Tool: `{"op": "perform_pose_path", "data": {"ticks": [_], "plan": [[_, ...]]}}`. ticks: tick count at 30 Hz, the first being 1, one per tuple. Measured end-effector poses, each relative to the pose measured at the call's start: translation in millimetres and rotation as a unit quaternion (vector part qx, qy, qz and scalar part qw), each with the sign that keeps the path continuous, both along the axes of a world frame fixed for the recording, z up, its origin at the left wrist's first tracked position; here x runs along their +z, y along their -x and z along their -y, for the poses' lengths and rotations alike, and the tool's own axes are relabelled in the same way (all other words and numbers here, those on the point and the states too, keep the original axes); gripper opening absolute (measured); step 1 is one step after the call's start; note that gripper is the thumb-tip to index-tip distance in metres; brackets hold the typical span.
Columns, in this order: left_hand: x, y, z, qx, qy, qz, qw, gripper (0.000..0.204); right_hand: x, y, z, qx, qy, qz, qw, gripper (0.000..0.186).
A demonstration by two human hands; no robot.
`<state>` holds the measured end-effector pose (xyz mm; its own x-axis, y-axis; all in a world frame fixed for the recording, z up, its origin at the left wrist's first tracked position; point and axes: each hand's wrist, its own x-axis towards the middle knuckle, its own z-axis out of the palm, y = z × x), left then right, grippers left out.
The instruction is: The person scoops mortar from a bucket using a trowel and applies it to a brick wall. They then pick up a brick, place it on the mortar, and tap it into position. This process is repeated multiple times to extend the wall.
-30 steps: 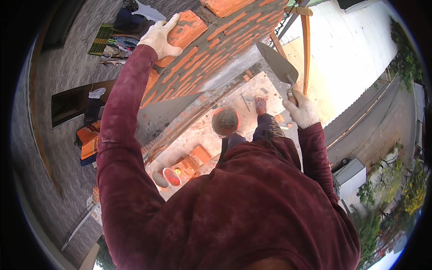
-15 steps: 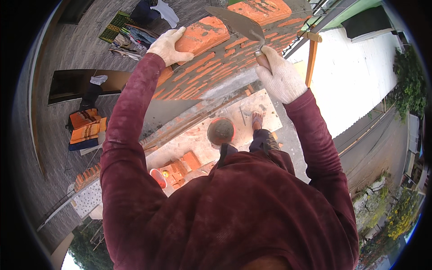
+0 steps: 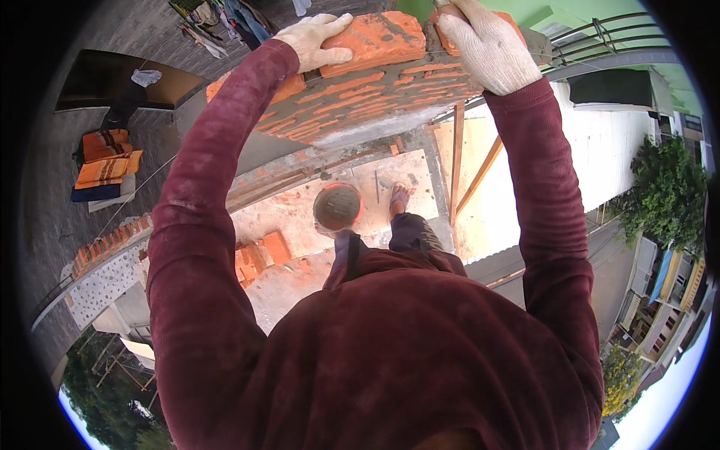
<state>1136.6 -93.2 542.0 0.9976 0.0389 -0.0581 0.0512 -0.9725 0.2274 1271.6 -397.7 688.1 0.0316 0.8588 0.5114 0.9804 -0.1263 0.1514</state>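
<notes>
My left hand (image 3: pixel 311 41), in a white knit glove, grips the left end of an orange brick (image 3: pixel 379 45), fingers over its top and thumb on its near face. That brick lies on the top course of a brick wall (image 3: pixel 360 97) with grey mortar joints. My right hand (image 3: pixel 491 52), gloved too, is closed round the trowel's handle (image 3: pixel 448 10) at the upper edge of the view; the blade is out of sight. Right beside this hand, another brick (image 3: pixel 511 24) shows partly behind it, with mortar in the gap between the two bricks.
Below stands a bucket (image 3: pixel 337 207) of grey mortar on a pale board (image 3: pixel 285 206), close to my foot. Stacked bricks (image 3: pixel 262 255) lie left of it. Wooden props (image 3: pixel 457 161) rise at the right. A thin string runs along the wall. Folded cloths (image 3: pixel 109 161) hang at far left.
My right hand has gone up and right with the trowel, whose blade has left the view. My left hand stays on the brick. The whole view has shifted and turned.
</notes>
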Motion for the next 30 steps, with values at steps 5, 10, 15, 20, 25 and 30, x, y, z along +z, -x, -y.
{"op": "perform_pose_path", "data": {"ticks": [5,10,15,20,25,30], "plan": [[-2,2,6,0.013,-0.008,0.019,1.000,0.082,-5,-1,-5,-0.052,0.038,-0.112,0.992,0.026],[-1,3,8,0.025,-0.012,0.018,0.999,0.082,-43,9,-21,-0.130,0.089,-0.350,0.923,0.043],[-5,2,9,0.034,0.012,0.030,0.999,0.083,-60,4,-27,-0.131,0.109,-0.360,0.917,0.044],[-7,3,7,0.036,0.043,0.043,0.998,0.086,-60,-1,-26,-0.163,0.159,-0.341,0.912,0.040],[-9,4,6,0.036,0.029,0.040,0.998,0.085,-61,6,-29,-0.156,0.173,-0.333,0.914,0.041],[-16,4,-9,0.028,0.145,0.078,0.986,0.084,-38,0,-25,-0.109,0.190,-0.310,0.925,0.026]]}}
